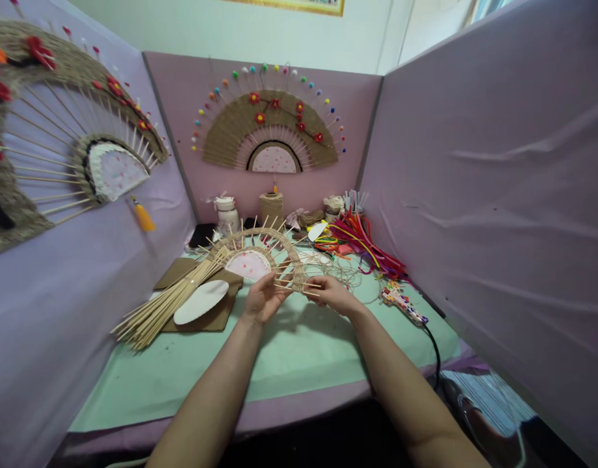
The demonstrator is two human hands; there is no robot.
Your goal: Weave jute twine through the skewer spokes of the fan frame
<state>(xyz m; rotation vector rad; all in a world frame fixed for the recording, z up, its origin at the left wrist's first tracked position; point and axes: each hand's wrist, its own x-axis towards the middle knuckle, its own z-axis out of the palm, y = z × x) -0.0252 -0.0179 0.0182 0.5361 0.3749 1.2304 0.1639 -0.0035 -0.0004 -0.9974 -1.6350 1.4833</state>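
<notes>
A half-round fan frame of thin wooden sticks, with twine woven into an arch across them, is held above the table. At its centre sits a pale half-disc with pink dots. My left hand grips the frame near the lower corner of that half-disc, thumb on top. On the other side, my right hand pinches the stick ends just outside the woven band. Loose twine lies in tangled loops behind my right hand. Parts of my fingers are hidden behind the frame.
A bundle of wooden sticks and a white oval card lie on brown cardboard at left. A glue gun and coloured pipe cleaners are at right. Behind stand a twine spool and bottle. Finished fans hang on the partitions.
</notes>
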